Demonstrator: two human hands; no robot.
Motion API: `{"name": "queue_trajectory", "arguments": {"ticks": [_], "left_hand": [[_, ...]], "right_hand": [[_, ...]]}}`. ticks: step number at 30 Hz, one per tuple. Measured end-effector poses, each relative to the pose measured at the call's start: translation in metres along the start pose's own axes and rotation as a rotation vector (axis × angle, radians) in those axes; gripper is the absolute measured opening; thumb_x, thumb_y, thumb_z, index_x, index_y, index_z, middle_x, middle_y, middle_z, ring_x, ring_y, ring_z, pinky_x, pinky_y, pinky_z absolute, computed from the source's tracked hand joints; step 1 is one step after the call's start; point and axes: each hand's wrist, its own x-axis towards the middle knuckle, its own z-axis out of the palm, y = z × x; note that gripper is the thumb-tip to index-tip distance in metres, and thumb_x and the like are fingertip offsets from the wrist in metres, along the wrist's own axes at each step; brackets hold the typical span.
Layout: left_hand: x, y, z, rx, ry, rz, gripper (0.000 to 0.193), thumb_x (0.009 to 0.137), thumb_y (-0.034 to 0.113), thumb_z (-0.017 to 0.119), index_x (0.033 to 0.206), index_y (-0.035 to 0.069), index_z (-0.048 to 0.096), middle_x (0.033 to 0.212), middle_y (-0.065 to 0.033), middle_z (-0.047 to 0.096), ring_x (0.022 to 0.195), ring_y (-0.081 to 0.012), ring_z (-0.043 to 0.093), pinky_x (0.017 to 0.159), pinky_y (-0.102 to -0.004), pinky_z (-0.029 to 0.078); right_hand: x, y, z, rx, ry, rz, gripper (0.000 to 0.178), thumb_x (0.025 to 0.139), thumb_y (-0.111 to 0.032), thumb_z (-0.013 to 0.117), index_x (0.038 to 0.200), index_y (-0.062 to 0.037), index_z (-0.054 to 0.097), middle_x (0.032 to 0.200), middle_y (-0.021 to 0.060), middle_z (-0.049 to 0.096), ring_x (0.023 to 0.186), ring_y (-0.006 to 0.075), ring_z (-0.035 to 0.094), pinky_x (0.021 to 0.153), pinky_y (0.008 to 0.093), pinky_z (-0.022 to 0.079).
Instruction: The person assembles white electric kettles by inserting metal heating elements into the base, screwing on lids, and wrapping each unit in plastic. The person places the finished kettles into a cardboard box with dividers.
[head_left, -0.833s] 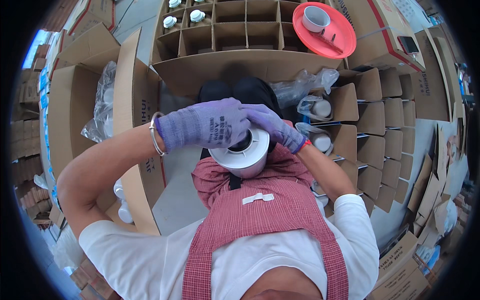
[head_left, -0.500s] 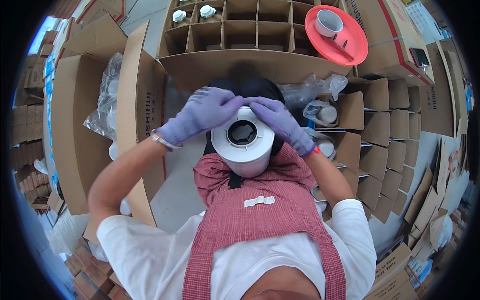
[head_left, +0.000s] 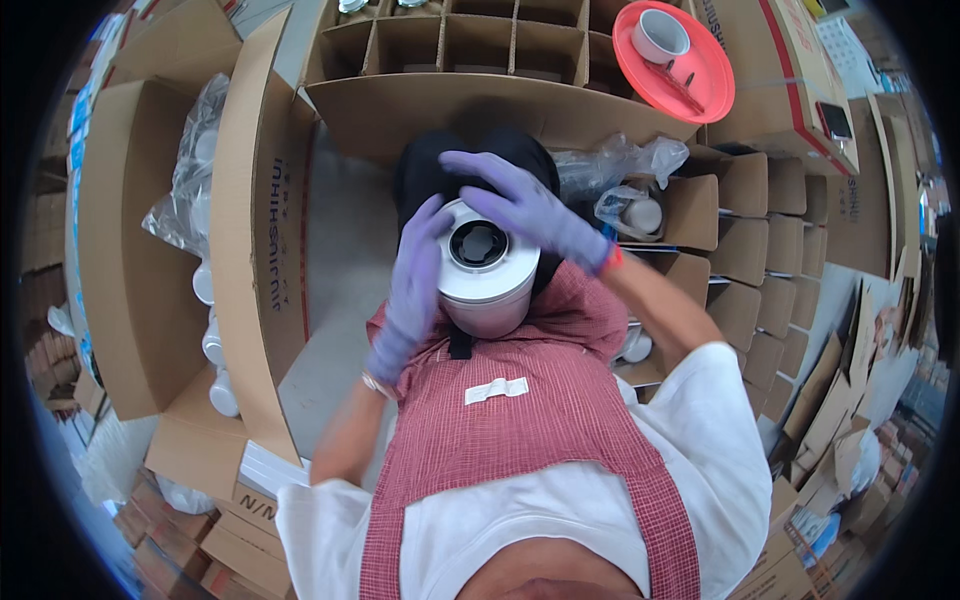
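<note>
A white cylindrical container (head_left: 490, 285), which looks like a vacuum flask body, sits on my lap with its top toward me. A dark round opening with a black inner ring shows in the middle of its top. My left hand (head_left: 410, 285), in a purple glove, lies along the container's left side, fingers stretched upward and slightly blurred. My right hand (head_left: 525, 210), gloved the same way, reaches over the upper right rim with its fingers spread. The palms are hidden, so how firmly either hand touches the container cannot be told.
A divided carton (head_left: 480, 45) stands ahead, with a red plate (head_left: 705, 85) holding a white cup (head_left: 660, 36) at its right corner. Left is an open carton (head_left: 240, 250) beside plastic-wrapped white items (head_left: 205, 190). Cardboard dividers (head_left: 740, 250) with bagged pieces (head_left: 642, 215) stand right.
My left hand has come down from the container's far rim to its left side. My right hand has lifted and spread its fingers over the rim. The container stays on my lap.
</note>
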Motion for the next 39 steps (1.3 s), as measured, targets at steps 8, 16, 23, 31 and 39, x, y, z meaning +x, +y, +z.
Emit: {"name": "queue_trajectory", "arguments": {"ticks": [8,16,23,31,39], "left_hand": [[0.053,-0.013,0.035,-0.064,-0.073,-0.014,0.044,0.098,0.015,0.056,0.139,-0.002,0.048,0.132,-0.0216,0.056,0.122,-0.0324,0.057,0.101,-0.0364,0.045],[0.016,-0.070,0.042,-0.354,-0.395,-0.636,0.054,0.092,0.042,0.065,0.121,-0.003,0.059,0.100,-0.0118,0.068,0.092,-0.0162,0.064,0.084,-0.0295,0.051],[-0.037,-0.058,0.044,-0.248,0.203,-0.416,0.008,0.092,0.008,0.060,0.087,0.002,0.061,0.076,0.0002,0.058,0.074,-0.0074,0.052,0.067,-0.0240,0.044],[-0.026,-0.051,0.014,-0.396,-0.163,-0.461,0.025,0.091,0.008,0.057,0.113,0.001,0.066,0.112,-0.0094,0.067,0.103,-0.0152,0.063,0.096,-0.0296,0.048],[-0.006,-0.079,0.034,-0.477,-0.301,-0.597,0.034,0.102,0.028,0.053,0.105,0.000,0.071,0.089,-0.0077,0.072,0.080,-0.0132,0.065,0.073,-0.0289,0.053]], "right_hand": [[-0.118,-0.079,0.001,-0.603,-0.083,0.026,0.080,0.080,-0.046,0.070,0.147,-0.0116,0.044,0.152,0.0234,0.035,0.142,0.0423,0.032,0.117,0.0554,0.022],[-0.178,-0.079,-0.032,-0.668,-0.069,-0.122,0.084,0.076,-0.062,0.071,0.146,-0.0232,0.047,0.154,0.0207,0.033,0.143,0.0420,0.032,0.115,0.0649,0.021],[-0.151,-0.035,-0.006,-0.271,0.035,-0.054,0.084,0.081,-0.069,0.053,0.147,-0.0176,0.042,0.149,0.0179,0.039,0.141,0.0356,0.036,0.117,0.0531,0.024],[-0.152,-0.045,-0.008,-0.196,0.074,0.231,0.076,0.090,-0.047,0.053,0.151,-0.0051,0.035,0.156,0.0224,0.029,0.146,0.0385,0.025,0.119,0.0478,0.019],[-0.132,-0.079,0.009,-0.495,-0.159,-0.453,0.070,0.082,-0.060,0.060,0.135,-0.0136,0.059,0.146,0.0203,0.046,0.135,0.0453,0.040,0.113,0.0672,0.012]]}}
